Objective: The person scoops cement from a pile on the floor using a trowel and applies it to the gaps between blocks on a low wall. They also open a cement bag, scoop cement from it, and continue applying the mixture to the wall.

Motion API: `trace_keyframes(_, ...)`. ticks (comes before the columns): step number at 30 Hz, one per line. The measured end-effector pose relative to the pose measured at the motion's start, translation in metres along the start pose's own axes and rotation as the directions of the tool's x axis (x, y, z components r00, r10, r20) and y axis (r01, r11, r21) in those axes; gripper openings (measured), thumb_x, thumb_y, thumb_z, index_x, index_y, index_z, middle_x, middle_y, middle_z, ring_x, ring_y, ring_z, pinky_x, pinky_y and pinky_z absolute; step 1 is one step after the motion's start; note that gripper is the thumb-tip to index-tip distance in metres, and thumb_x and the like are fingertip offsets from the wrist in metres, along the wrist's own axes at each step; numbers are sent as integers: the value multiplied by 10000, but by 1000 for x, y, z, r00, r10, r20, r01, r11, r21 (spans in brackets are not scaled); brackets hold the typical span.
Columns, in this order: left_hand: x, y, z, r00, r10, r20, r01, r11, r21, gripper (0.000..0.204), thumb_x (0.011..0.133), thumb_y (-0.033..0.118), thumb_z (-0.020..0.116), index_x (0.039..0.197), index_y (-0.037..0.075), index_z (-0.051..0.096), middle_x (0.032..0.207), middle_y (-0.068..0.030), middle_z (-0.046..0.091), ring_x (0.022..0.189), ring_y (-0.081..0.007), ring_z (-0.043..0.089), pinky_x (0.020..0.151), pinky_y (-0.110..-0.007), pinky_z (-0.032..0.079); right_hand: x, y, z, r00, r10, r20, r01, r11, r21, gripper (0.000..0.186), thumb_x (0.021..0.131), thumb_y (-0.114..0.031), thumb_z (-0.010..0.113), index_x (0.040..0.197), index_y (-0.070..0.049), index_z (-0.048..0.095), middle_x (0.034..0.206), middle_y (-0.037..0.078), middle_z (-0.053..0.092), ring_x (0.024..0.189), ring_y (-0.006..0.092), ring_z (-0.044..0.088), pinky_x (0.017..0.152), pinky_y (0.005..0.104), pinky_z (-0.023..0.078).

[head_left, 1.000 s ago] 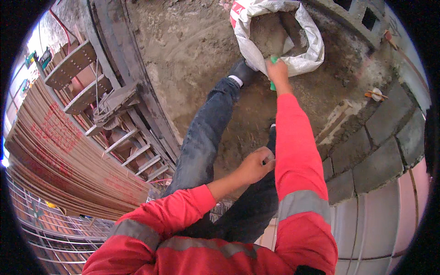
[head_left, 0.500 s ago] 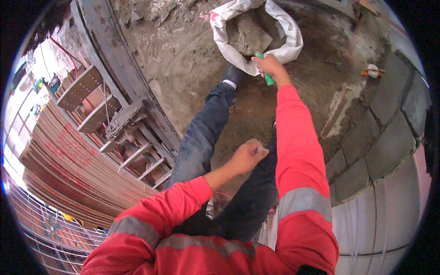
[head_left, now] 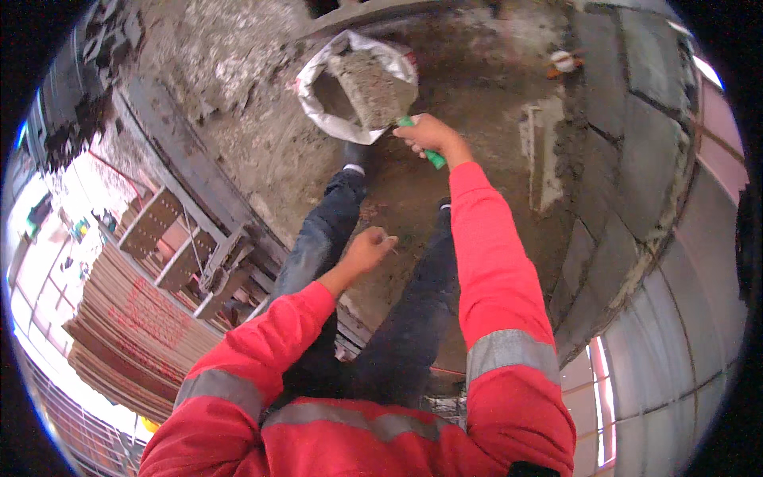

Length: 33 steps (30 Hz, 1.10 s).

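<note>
My right hand [head_left: 433, 137] is wrapped round the green handle of a trowel [head_left: 435, 159]. Grey mortar [head_left: 369, 87] is heaped on its blade, which lies over the mouth of a white sack [head_left: 318, 114] with a rolled-down rim. The mortar hides most of the blade, and the sack's inside is partly dark. Lower down, in front of my legs, my left hand [head_left: 367, 250] is closed with the fingers pressed together. Something small and pale shows at its fingertips, too small to name.
Grey block wall [head_left: 660, 151] rises on the right, with a mortar-smeared strip [head_left: 547, 155] on the ground beside it. A white reel-like thing [head_left: 564, 62] sits by the wall. To the left are a metal beam [head_left: 179, 151] and stacked brown sheets [head_left: 131, 318]. My boot [head_left: 358, 153] stands against the sack.
The trowel now shows a larger mortar-covered blade across the sack's mouth. The view has shifted, so sack and wall appear further left. My left hand stays closed.
</note>
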State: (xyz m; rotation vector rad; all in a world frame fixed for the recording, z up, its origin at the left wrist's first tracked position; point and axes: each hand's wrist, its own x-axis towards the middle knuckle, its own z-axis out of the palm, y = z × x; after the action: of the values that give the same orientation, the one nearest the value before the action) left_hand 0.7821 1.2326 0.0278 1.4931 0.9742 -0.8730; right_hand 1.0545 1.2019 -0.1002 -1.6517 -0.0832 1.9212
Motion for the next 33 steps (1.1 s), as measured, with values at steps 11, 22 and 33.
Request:
trace_keyframes(11,-25,51,-2,989,144,-19,-117,864,490,382,829,355,627,792,-23,584,726,-174,584,711,-294,587,686,-397,452,-233,117,-57,970,-147,-196,192,953,236,315,805,-311,668,835,-33,524,644,25,519,492,114,466,445,293,396)
trace_keyframes(22,-69,170,47,910,415,-21,-193,467,863,376,805,343,624,861,-29,614,912,-243,613,868,-377,586,777,-429,449,-562,399,-83,887,17,-461,202,884,421,297,828,-313,633,821,-37,522,649,16,526,503,120,465,467,306,396)
trace_keyframes(33,-79,265,178,650,594,474,-589,-1,808,364,794,317,664,853,-36,598,879,-207,573,840,-366,562,734,-429,441,-774,664,-107,762,356,-542,52,799,599,316,789,-336,671,824,-62,519,683,5,509,536,113,456,466,299,381)
